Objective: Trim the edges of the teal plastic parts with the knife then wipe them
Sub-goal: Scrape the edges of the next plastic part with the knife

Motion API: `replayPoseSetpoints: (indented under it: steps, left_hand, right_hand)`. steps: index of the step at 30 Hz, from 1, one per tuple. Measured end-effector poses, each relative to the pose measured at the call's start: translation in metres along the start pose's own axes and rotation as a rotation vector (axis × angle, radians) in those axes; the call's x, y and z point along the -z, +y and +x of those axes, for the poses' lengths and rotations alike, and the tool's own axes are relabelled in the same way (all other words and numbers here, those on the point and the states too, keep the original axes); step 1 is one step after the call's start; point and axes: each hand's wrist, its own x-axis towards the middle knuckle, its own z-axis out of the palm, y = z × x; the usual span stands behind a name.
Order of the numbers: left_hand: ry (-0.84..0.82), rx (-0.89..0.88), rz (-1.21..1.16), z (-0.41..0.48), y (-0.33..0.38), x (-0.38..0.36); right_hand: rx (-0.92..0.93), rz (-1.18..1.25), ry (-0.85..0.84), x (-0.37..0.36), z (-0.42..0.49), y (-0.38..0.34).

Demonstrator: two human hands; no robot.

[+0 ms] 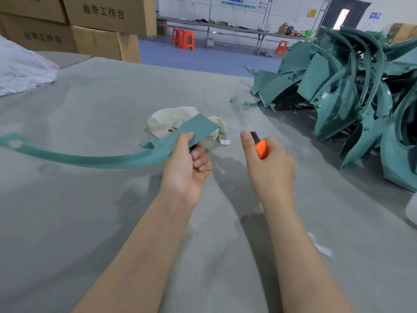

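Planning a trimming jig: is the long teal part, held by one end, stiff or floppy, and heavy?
Probably fairly stiff: the teal part holds its curve though the left hand grips only its wide end. Likely light, since one hand holds it up.

Seen from the two hands, the grey table [67, 211] lies bare at six and again at eleven, right out to the boxes [101, 37]. At twelve a cloth [167, 123] sits just past the left hand [187, 163]. The part [90, 161] it grips sweeps out to nine, barring that side. A narrow gap parts that hand from the right hand [273, 172] and knife [261, 150]. From one to three the pile [338, 98] crowds the table. A white heap [20, 68] closes ten.
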Motion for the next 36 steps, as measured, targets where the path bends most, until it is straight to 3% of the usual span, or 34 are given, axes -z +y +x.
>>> replayPoseSetpoints:
  steps: [4, 9, 13, 17, 21, 24, 29, 32, 36]
  left_hand:
    - [-0.036, -0.071, 0.150, 0.001, 0.000, 0.000]
    - [-0.158, -0.136, 0.378, -0.001, 0.000, 0.001]
    - [-0.249, -0.115, 0.379, 0.000, -0.002, 0.003]
    - [-0.267, -0.035, 0.241, 0.000, -0.007, 0.000]
    - [-0.229, 0.138, 0.054, 0.000, -0.015, -0.002]
    - [-0.095, 0.224, -0.162, 0.005, -0.012, 0.001]
    - [-0.089, 0.220, -0.362, 0.010, -0.001, 0.009]
    - [-0.144, 0.196, -0.365, 0.007, 0.002, 0.009]
    - [-0.130, 0.155, -0.376, 0.005, 0.002, 0.009]
  right_hand:
    - [-0.075, 0.291, -0.077, 0.006, 0.006, -0.009]
    - [-0.323, 0.993, -0.463, 0.016, 0.009, -0.020]
    - [-0.415, 1.226, -0.543, 0.020, 0.009, -0.018]
    - [-0.397, 1.289, -0.527, 0.017, 0.006, -0.021]
    - [-0.278, 1.097, -0.600, 0.011, -0.001, -0.026]
    - [-0.127, 0.754, -0.427, 0.005, -0.003, -0.025]
    - [0.114, 0.438, -0.205, -0.001, -0.010, -0.013]
    - [0.332, 0.208, -0.221, -0.005, -0.017, -0.009]
    - [0.401, 0.159, -0.231, -0.010, -0.021, -0.008]
